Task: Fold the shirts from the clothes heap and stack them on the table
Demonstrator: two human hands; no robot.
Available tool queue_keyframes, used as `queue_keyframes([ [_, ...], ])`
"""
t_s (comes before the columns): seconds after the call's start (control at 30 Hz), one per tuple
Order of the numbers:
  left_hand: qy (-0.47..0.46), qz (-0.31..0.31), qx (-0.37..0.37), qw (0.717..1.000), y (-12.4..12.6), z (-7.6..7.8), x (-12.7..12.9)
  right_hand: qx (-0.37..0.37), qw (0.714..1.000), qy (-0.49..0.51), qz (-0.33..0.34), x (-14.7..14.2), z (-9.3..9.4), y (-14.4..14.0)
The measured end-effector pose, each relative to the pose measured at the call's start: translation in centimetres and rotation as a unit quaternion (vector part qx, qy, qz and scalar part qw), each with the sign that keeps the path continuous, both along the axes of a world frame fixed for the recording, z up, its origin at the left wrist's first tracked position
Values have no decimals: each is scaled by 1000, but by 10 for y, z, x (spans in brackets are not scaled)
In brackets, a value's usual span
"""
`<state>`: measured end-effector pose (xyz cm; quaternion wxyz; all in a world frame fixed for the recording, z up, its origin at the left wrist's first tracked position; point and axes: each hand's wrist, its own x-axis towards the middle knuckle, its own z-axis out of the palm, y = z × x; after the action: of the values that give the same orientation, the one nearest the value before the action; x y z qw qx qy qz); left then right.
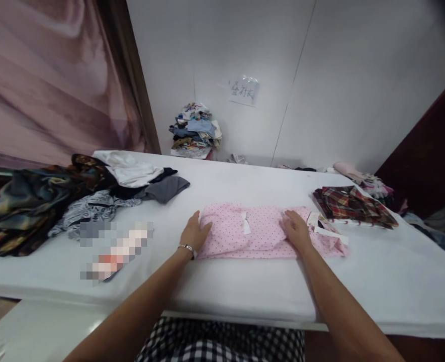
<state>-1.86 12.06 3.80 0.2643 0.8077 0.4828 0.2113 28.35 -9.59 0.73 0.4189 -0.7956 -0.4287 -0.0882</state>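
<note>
A pink shirt [265, 229] with small dark dots lies folded into a long strip across the white table. White trim shows near its middle, and a white-edged collar [328, 229] lies at its right end. My left hand [195, 232], with a bracelet on the wrist, rests at the shirt's left edge, thumb and fingers apart. Toward the right end, my right hand [295, 229] lies on the cloth with its fingers loosely spread. Neither hand grips the fabric.
Loose clothes [90, 196] heap at the left, near a pixelated object [120, 251]. A folded plaid shirt [354, 205] lies at the right on the white table [245, 289]. Behind the table rises a clothes stack [196, 129], left of a handwritten paper [244, 91] on the wall.
</note>
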Motion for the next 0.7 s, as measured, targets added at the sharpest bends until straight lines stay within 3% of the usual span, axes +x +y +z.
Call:
queue_keyframes([
  [0.1,-4,-10,3,1000,-4,-2,-3,-15,999,-11,47,-30,27,14],
  [0.23,-2,-31,6,999,-3,-5,-1,-57,987,-39,148,-97,77,48],
  [0.33,-47,-52,-3,998,1,-8,0,-75,976,-66,192,-140,95,80],
  [0.4,-86,-58,-16,995,4,-10,0,-120,971,-66,196,-156,88,99],
  [0.57,-133,-54,-53,988,9,-10,0,-315,933,-1,175,-158,39,125],
  [0.7,-126,-35,-120,984,11,1,-1,-309,937,-13,164,-155,25,125],
])
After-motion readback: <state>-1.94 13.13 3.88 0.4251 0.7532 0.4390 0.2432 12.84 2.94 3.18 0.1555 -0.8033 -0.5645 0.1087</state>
